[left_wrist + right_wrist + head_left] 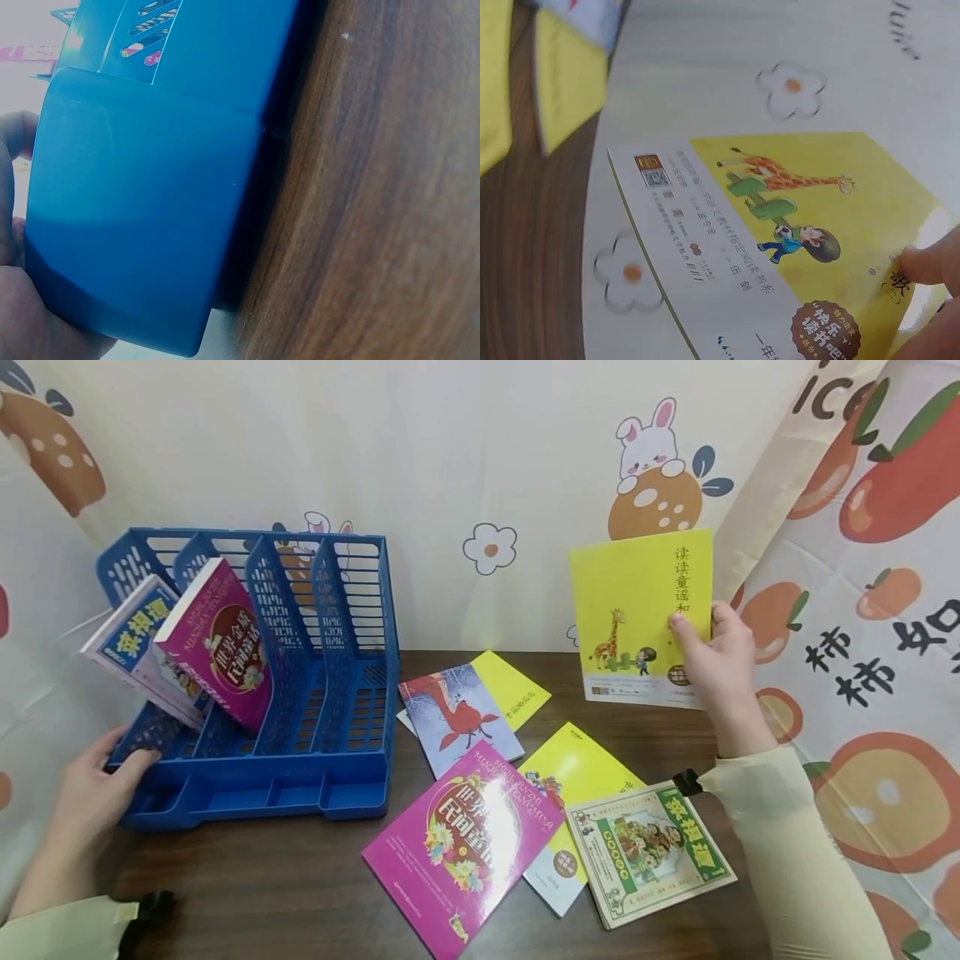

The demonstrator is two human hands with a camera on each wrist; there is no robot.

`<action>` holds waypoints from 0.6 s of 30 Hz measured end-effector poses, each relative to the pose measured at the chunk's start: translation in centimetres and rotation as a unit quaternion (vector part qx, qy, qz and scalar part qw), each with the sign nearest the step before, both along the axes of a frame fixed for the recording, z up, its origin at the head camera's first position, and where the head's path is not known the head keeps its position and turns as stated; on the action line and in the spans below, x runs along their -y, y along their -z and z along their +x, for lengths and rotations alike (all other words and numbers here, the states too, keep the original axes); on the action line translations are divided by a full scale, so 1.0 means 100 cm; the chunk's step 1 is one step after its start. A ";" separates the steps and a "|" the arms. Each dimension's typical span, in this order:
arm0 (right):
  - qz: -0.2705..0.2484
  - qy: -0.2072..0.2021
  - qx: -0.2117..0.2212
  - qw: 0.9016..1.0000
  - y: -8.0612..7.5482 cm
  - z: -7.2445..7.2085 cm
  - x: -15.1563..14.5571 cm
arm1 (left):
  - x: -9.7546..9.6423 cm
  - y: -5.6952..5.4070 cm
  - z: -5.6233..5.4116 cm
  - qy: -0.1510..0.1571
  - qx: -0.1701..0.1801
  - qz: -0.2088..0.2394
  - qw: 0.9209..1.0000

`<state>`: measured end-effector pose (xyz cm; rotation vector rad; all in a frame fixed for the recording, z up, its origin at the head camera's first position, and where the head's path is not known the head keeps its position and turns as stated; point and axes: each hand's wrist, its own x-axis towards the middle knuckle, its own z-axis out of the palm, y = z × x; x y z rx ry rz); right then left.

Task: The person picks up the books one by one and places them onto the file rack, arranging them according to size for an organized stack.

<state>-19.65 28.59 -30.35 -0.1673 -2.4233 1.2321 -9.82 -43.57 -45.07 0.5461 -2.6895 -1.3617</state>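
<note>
In the head view my right hand [716,664] holds up a yellow book [637,585] with a giraffe on its cover, the thumb on the front near the right edge. The right wrist view shows the same yellow book [780,202] above the table. My left hand [101,781] grips the front left corner of a blue desktop file rack [255,789]; in the left wrist view the rack's side wall [142,202] fills the middle. Leaning in the rack's left slots are a magenta book [221,647] and a pale book with a blue title [142,643].
Mid-table lie a magenta book [468,852], a blue book with a red animal [461,710] partly over a yellow one [517,689], another yellow book [585,768], and a green-and-cream book [648,852]. A printed curtain [487,460] hangs behind the table.
</note>
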 end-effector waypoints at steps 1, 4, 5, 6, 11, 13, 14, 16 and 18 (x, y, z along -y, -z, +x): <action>-0.022 -0.007 -0.008 1.000 0.000 0.000 0.005 | 0.000 0.000 0.000 0.000 0.000 0.001 1.000; -0.107 -0.035 -0.035 0.993 0.003 0.001 0.021 | 0.001 0.000 0.001 -0.001 -0.002 0.003 1.000; -0.136 -0.045 -0.040 0.989 0.004 0.001 0.026 | 0.001 -0.001 0.001 0.000 -0.002 0.003 1.000; -0.168 -0.057 -0.045 0.983 0.006 0.001 0.032 | 0.001 -0.001 0.002 0.004 -0.001 0.005 1.000; -0.270 -0.123 -0.053 0.954 0.019 0.005 0.059 | 0.000 -0.002 0.001 0.015 0.001 0.005 1.000; -0.282 -0.148 -0.053 0.947 0.025 0.007 0.070 | 0.000 -0.002 0.001 0.014 0.001 0.005 1.000; -0.282 -0.158 -0.051 0.945 0.028 0.008 0.075 | 0.000 -0.002 0.001 0.012 0.000 0.005 1.000; -0.286 -0.178 -0.049 0.940 0.034 0.010 0.087 | 0.001 -0.001 0.001 0.011 -0.001 0.005 1.000; -0.293 -0.202 -0.047 0.933 0.040 0.012 0.099 | 0.002 -0.001 0.002 0.011 -0.002 0.002 1.000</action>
